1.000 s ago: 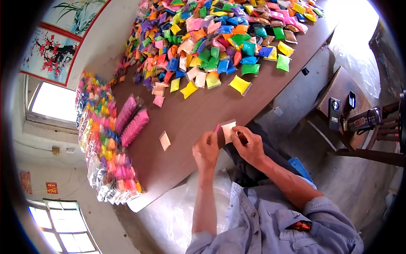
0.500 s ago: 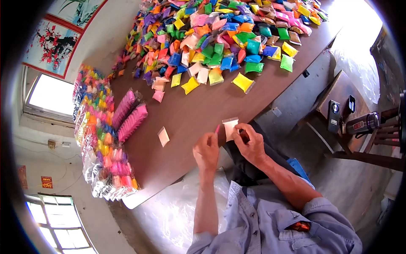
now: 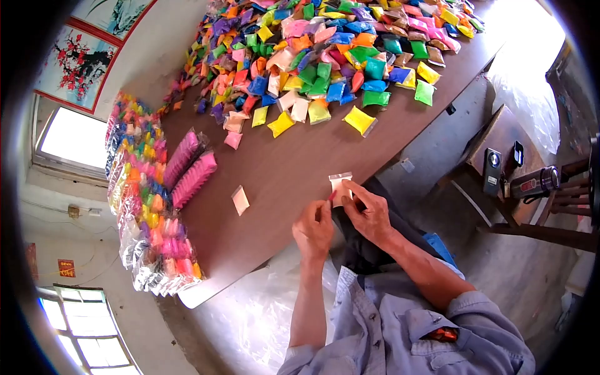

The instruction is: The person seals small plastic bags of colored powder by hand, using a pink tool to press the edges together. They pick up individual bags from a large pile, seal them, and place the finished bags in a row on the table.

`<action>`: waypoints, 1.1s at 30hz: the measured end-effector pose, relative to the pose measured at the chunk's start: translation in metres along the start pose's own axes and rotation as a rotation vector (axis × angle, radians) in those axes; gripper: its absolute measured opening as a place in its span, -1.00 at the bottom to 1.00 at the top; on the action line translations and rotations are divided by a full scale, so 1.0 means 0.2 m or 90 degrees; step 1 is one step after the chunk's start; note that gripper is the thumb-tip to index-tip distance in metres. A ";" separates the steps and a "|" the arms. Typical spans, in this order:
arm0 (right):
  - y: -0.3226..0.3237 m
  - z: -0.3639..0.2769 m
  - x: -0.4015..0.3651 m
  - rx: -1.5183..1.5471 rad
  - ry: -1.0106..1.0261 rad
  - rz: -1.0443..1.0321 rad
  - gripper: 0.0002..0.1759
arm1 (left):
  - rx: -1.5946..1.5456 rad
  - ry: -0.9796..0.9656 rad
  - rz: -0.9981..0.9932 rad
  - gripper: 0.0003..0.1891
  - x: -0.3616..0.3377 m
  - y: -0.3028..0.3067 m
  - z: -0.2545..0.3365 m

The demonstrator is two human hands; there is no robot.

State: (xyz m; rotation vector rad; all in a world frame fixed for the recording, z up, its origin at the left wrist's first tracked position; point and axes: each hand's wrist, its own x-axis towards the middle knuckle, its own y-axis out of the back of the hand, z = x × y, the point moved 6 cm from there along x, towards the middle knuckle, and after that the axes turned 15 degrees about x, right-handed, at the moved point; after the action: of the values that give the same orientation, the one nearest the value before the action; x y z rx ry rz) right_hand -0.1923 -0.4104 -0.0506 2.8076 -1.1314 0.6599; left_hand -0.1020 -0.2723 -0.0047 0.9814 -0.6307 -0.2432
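My right hand [image 3: 370,215] is closed on a small clear packet with pale pink filling [image 3: 339,185], held upright at the table's near edge. In my left hand [image 3: 314,230], pinched between thumb and fingers, is a thin pinkish-red stick-like piece [image 3: 332,195]. Its tip is up against the packet's left side; its lower part is hidden by the fingers. Another pale pink packet [image 3: 240,200] lies alone on the brown table [image 3: 269,172], left of my hands.
A large heap of colourful packets [image 3: 325,72] covers the far table. Rows of bagged packets [image 3: 156,206] line the left edge beside stacked pink packets [image 3: 195,180]. To the right, a wooden stool [image 3: 509,134] bears a phone [image 3: 493,170] and a dark flask [image 3: 537,181].
My left hand has moved right and slightly down, bringing the pinkish-red piece from beside the packet to its side. The right hand's fingers have shifted slightly up along the packet.
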 end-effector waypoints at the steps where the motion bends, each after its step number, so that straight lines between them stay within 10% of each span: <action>1: 0.00 0.00 0.00 0.001 -0.017 0.009 -0.55 | 0.001 0.000 0.001 -0.85 0.01 0.01 -0.03; 33: -0.01 -0.04 0.05 -0.092 0.015 0.066 -0.79 | 0.074 0.088 0.016 -0.95 0.04 0.07 -0.22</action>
State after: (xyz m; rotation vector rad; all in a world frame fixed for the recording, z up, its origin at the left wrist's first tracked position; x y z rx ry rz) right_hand -0.1872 -0.4128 -0.0394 2.6294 -1.2727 0.5916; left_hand -0.0703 -0.2376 -0.0085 1.0914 -0.5350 -0.1157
